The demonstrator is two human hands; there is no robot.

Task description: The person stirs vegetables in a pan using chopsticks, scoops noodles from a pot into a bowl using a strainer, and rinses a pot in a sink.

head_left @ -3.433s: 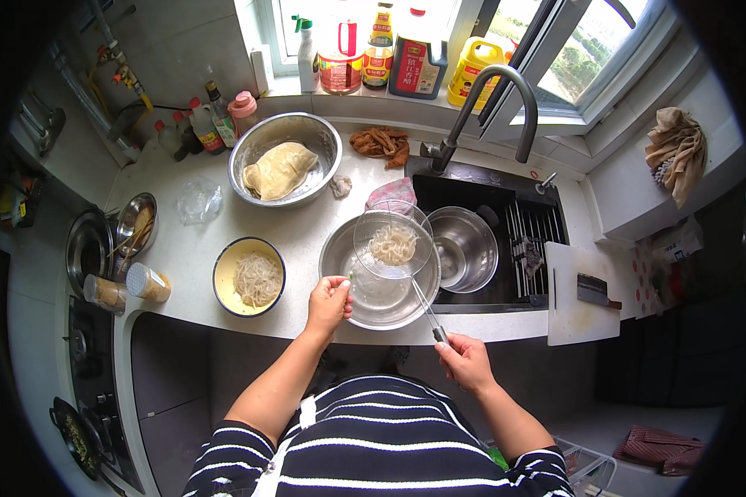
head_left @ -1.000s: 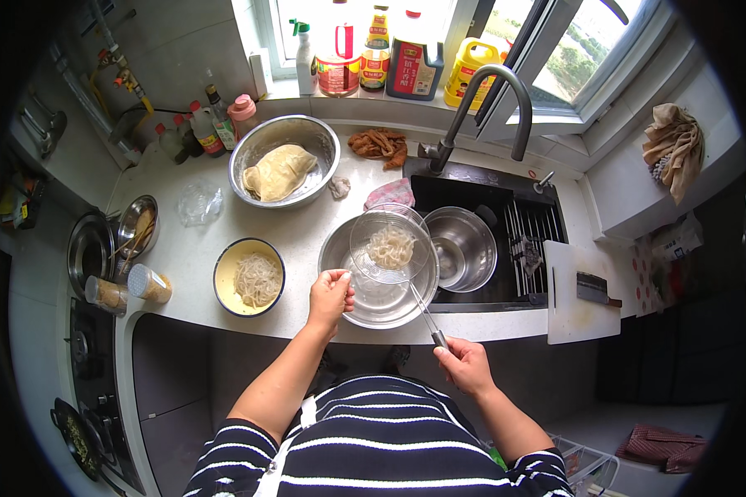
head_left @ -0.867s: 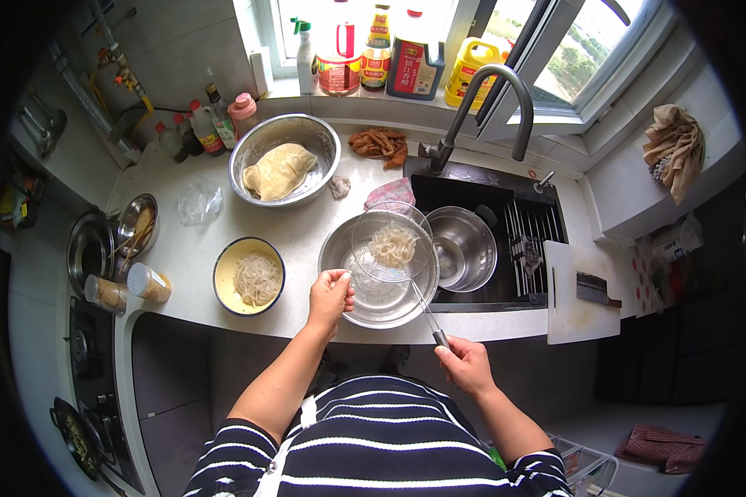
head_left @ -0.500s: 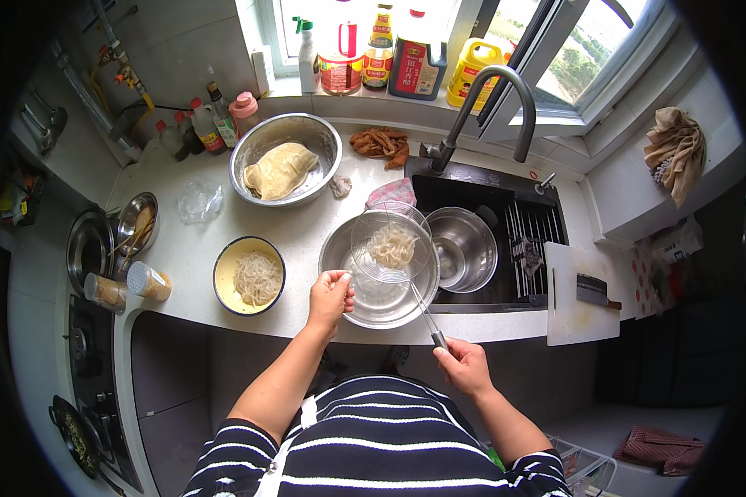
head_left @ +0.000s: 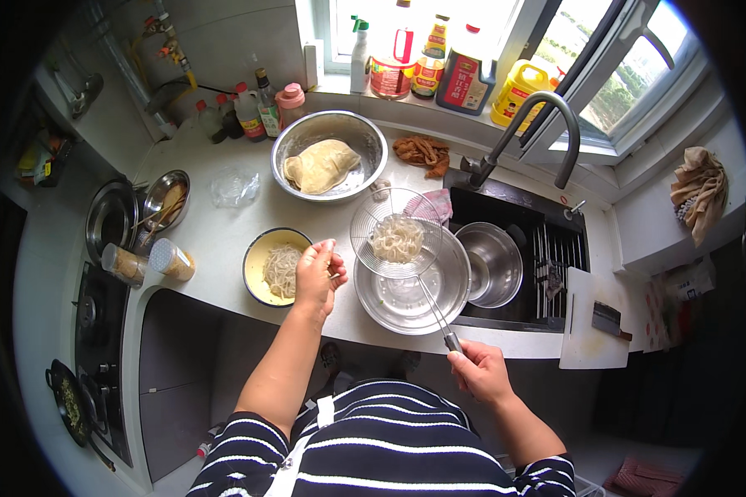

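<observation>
My right hand [head_left: 481, 370] grips the dark handle of a wire strainer [head_left: 429, 222]. Held in its mesh is a clump of translucent noodles [head_left: 396, 238], above the far left part of a steel basin [head_left: 414, 315]. My left hand [head_left: 317, 275] is closed in a pinch between that basin and a yellow bowl [head_left: 255, 263], covering the bowl's right edge. What its fingers hold, if anything, is too small to name. More translucent noodles [head_left: 282, 270] lie inside the yellow bowl.
Behind stands a large steel bowl [head_left: 373, 178] with a lump of dough [head_left: 322, 166]. At right are the black sink [head_left: 472, 199], holding a steel pot [head_left: 506, 269], and a white cutting board [head_left: 584, 331] with a cleaver [head_left: 609, 319]. Two jars [head_left: 172, 260] stand left.
The whole view has shifted. My left hand has moved left from the basin's edge to the yellow bowl. The strainer with its noodles has moved left and away over the basin.
</observation>
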